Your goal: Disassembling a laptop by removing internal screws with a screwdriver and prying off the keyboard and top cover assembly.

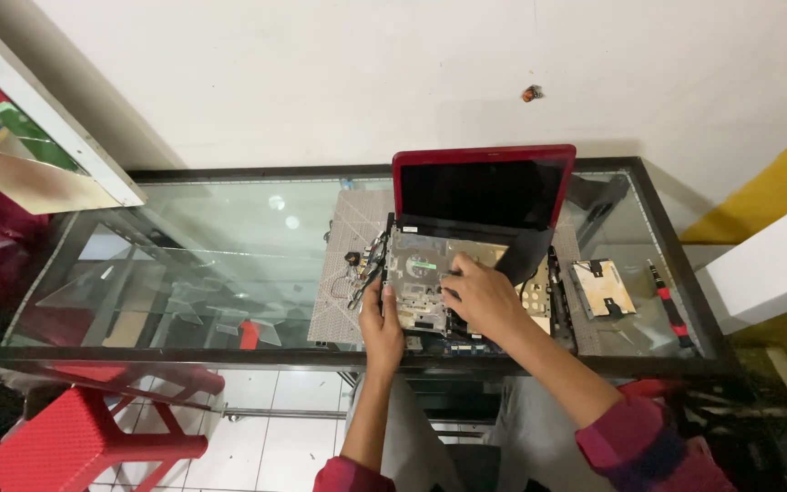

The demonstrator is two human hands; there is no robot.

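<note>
Red laptop (483,191) lies opened up on our glass bench (229,237): our left hand (381,326) grips its chassis (421,273) edge, right hand (483,296) presses spread fingers on it.

Both forearms are bare from the wrists up to near the elbows. The sleeves are pushed up there, bunched in soft folds, in a magenta-pink cloth with a darker purple band showing on the right one. The left hand (382,321) and right hand (483,296) carry no gloves, rings or watch. Light grey trousers cover the legs below.
</note>
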